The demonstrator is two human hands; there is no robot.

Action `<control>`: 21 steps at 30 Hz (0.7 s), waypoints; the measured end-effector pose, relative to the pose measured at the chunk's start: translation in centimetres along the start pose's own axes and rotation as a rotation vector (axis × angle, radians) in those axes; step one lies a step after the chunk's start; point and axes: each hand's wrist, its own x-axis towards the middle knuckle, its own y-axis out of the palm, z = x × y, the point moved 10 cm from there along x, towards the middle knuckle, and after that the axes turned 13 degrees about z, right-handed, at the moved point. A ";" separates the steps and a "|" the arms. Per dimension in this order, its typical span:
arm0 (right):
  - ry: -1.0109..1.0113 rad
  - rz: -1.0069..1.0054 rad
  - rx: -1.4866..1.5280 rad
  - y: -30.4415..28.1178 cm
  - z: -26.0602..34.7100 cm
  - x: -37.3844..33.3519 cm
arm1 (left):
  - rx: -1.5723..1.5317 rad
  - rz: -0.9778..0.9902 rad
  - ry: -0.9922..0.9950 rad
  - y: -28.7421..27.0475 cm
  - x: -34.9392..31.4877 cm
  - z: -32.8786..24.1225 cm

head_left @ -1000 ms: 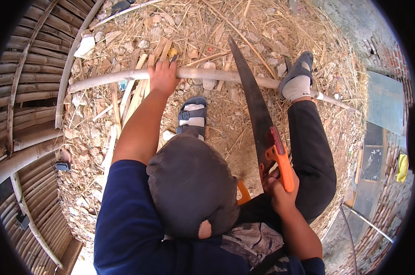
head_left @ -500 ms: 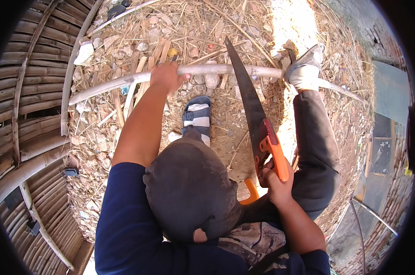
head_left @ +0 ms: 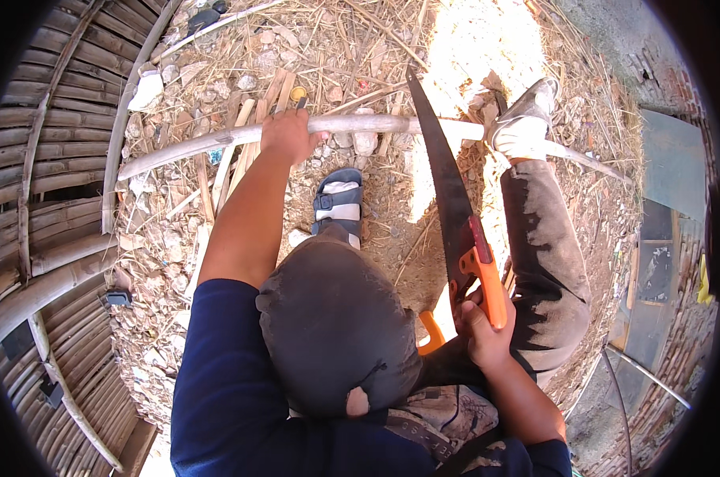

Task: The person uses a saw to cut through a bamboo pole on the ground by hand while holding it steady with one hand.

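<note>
A pale, curved wooden pole (head_left: 360,124) lies across the ground ahead of me. My left hand (head_left: 287,137) is closed over it from above, left of its middle. A small dark tip shows just past those fingers; what it belongs to is hidden. My right hand (head_left: 487,324) grips the orange handle of a handsaw (head_left: 443,167), whose long dark blade points forward and slightly left. The toothed edge faces left, and the blade's far part passes over the pole. My right foot (head_left: 523,131) presses on the pole's right part.
My left foot, in a dark sandal (head_left: 338,203), stands between the hands. An orange curved handle (head_left: 431,334) shows beside my left knee, partly hidden. Rubble, straw and wood strips (head_left: 231,151) cover the ground. A bamboo-slat wall (head_left: 66,119) rises at left, a brick wall (head_left: 678,342) at right.
The saw has shifted a little to the right with my right hand. My left hand keeps its place on the pole. Sunlight on the ground and right leg looks brighter.
</note>
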 end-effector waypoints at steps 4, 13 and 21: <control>-0.017 0.046 -0.049 -0.7 1.6 -0.9 | -0.046 -0.038 0.052 -0.4 -0.8 -1.8; -0.085 0.038 -0.197 -2.5 3.9 -1.1 | 0.011 -0.041 0.025 0.9 -0.3 -1.7; -0.114 0.019 -0.183 -4.6 3.2 -3.6 | -0.037 -0.017 0.020 0.7 -0.7 -1.1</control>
